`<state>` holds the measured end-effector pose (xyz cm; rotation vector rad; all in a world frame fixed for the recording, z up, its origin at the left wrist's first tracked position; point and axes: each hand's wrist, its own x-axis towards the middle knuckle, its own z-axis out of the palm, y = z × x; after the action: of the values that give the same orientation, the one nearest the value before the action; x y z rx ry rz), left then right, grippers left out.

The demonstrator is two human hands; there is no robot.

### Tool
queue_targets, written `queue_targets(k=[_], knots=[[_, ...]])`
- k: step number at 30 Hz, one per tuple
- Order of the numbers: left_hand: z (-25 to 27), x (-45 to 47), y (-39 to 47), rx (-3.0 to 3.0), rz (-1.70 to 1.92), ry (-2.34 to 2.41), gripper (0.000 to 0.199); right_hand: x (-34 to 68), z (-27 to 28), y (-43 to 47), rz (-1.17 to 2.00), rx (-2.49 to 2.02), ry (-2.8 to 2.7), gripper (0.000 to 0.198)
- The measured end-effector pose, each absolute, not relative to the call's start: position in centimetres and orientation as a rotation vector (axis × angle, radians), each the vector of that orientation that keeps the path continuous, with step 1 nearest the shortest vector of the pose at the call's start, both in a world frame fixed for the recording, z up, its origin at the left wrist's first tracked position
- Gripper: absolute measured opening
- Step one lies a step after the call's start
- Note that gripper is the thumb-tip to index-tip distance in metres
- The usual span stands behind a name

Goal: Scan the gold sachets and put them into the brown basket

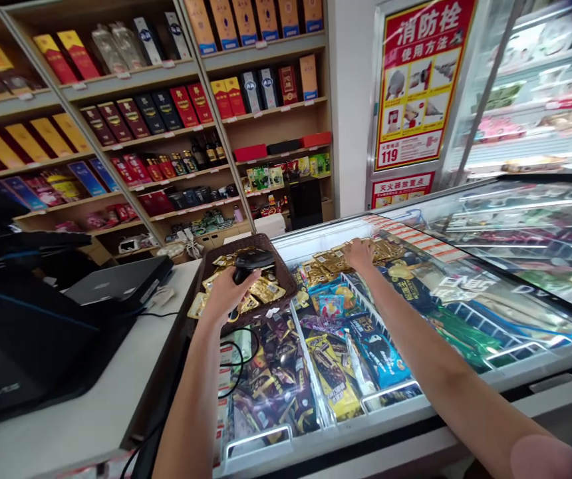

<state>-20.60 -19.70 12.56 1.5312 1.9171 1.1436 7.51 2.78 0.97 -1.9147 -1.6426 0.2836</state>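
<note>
In my left hand point(229, 293) is a black handheld barcode scanner point(253, 259), my fingers wrapped round its handle. It is over a brown woven basket point(282, 269) holding gold-wrapped packets point(266, 291). A black cable point(240, 362) loops down below that hand. My right hand point(359, 254) reaches farther out, fingers bent down onto a row of gold packets point(328, 261) lying on the freezer's glass top. They seem to close on a packet, though the fingertips are partly hidden.
Under the glass, the chest freezer point(323, 399) holds ice creams in white wire baskets point(366, 299). On the left, a counter point(131, 372) bears a black terminal point(21, 332) and a dark box point(121, 279). Shelves point(161, 136) of boxed goods stand behind; a red poster point(418, 86) hangs right.
</note>
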Motion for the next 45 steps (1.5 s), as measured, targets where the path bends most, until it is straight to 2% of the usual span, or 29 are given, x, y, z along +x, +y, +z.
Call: queue_targets(k=[6, 11, 18, 20, 25, 29, 36, 40, 45], knots=[[14.4, -24.8, -22.0, 1.37, 1.238, 2.081, 0.052, 1.1, 3.2, -1.8, 0.192, -1.527, -1.985, 0.032], [14.3, -27.6, -22.8, 1.228, 1.366, 2.096, 0.05, -7.2, 4.4, -6.8, 0.26, -1.175, -2.426, 0.028], [14.4, -27.3, -22.9, 1.295, 1.366, 2.066, 0.051, -13.7, 5.8, -6.7, 0.564, -1.364, -2.561, 0.064], [14.4, -26.6, -22.8, 1.327, 1.362, 2.046, 0.053, -14.3, 5.8, -5.9, 0.712, -1.409, -2.491, 0.06], [14.3, -25.2, -22.4, 1.372, 1.353, 1.97, 0.055, -12.6, 5.5, -4.7, 1.089, -1.26, -2.154, 0.032], [14.1, -24.2, -21.9, 1.402, 1.337, 1.928, 0.053, -7.5, 5.8, -3.9, 1.328, -1.214, -1.669, 0.044], [13.5, -21.8, -20.6, 1.442, 1.296, 1.91, 0.053, 2.5, 4.0, -4.8, 1.353, -1.2, -1.324, 0.056], [13.1, -20.8, -20.0, 1.539, 1.267, 1.931, 0.051, 5.5, 2.5, -5.8, 1.396, -1.107, -1.044, 0.046], [13.0, -19.4, -19.4, 1.557, 1.327, 1.943, 0.05, 6.9, 1.4, -6.3, 1.52, -0.857, -0.697, 0.025]])
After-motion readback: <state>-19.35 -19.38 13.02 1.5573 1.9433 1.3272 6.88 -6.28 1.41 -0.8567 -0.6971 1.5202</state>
